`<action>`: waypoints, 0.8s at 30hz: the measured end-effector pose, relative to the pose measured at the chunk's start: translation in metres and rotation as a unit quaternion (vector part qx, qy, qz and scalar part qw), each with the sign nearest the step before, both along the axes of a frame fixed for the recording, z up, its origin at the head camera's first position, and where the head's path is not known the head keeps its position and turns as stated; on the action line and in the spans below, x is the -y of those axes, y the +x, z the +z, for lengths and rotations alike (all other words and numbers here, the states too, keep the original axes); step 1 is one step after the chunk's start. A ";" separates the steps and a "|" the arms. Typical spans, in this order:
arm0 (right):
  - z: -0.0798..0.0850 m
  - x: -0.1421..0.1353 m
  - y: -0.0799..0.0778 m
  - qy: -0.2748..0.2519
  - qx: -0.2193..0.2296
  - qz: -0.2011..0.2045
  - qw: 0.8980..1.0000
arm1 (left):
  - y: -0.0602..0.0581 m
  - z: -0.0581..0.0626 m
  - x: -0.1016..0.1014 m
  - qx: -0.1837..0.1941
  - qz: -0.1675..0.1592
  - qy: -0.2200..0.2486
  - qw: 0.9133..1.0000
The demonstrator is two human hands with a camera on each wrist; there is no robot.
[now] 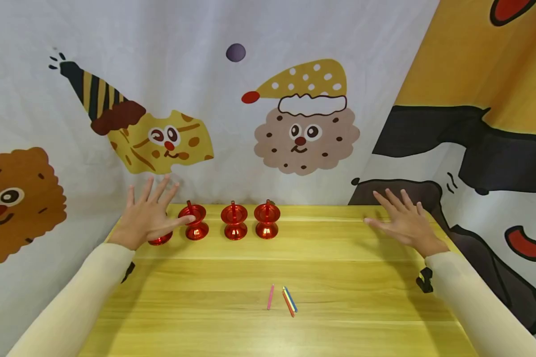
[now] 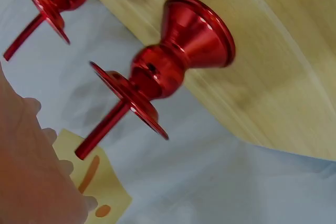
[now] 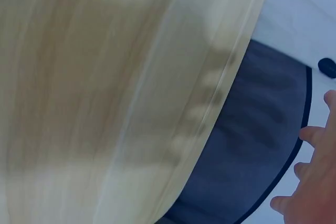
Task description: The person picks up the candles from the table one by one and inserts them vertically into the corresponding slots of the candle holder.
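My left hand (image 1: 143,218) is raised with its fingers spread, over the table's far left corner. It holds nothing and partly hides the leftmost of several shiny red candle holders (image 1: 161,240). Three more stand upright in a row to its right, the nearest one (image 1: 197,231) by my thumb, then a middle one (image 1: 235,231) and a right one (image 1: 267,230). In the left wrist view, one candle holder (image 2: 157,72) shows a flared base, a dish and a thin central rod. At the far right, my right hand (image 1: 402,225) is also spread, with nothing in it.
Thin coloured sticks lie on the wooden table (image 1: 205,292) near the middle: a pink one (image 1: 270,297) apart, and a red one (image 1: 288,304), a yellow one and a blue one (image 1: 291,299) close together. A cartoon-printed cloth (image 1: 232,124) hangs behind the table.
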State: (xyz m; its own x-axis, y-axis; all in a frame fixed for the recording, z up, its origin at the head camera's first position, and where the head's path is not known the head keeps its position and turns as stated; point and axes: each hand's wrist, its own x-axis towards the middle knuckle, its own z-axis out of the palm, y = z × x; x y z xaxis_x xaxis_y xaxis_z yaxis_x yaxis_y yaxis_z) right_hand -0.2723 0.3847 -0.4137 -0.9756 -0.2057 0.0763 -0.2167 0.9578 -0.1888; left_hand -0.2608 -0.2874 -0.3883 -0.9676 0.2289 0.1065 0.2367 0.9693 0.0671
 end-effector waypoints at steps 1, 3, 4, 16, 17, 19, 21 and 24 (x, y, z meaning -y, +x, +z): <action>-0.001 0.002 0.001 -0.003 -0.003 0.005 1.000 | 0.001 0.000 -0.001 0.000 -0.001 0.000 1.000; -0.002 0.007 0.004 -0.001 -0.009 0.015 1.000 | 0.005 0.001 -0.005 -0.001 -0.004 0.000 1.000; -0.003 0.009 0.005 0.001 -0.013 0.021 1.000 | 0.007 0.001 -0.007 -0.005 -0.007 0.001 1.000; -0.012 0.051 0.022 0.000 -0.022 0.078 0.997 | 0.026 -0.004 -0.041 -0.055 -0.053 0.028 0.997; -0.012 0.055 0.023 -0.001 -0.021 0.082 0.996 | 0.028 -0.004 -0.046 -0.062 -0.057 0.028 0.996; -0.013 0.062 0.027 -0.002 -0.022 0.091 0.996 | 0.031 -0.006 -0.055 -0.074 -0.068 0.024 0.995; -0.015 0.069 0.031 -0.005 -0.026 0.101 0.995 | 0.034 -0.008 -0.066 -0.085 -0.078 0.023 0.993; -0.017 0.078 0.036 -0.006 -0.036 0.117 0.992 | 0.039 -0.011 -0.083 -0.098 -0.098 0.026 0.990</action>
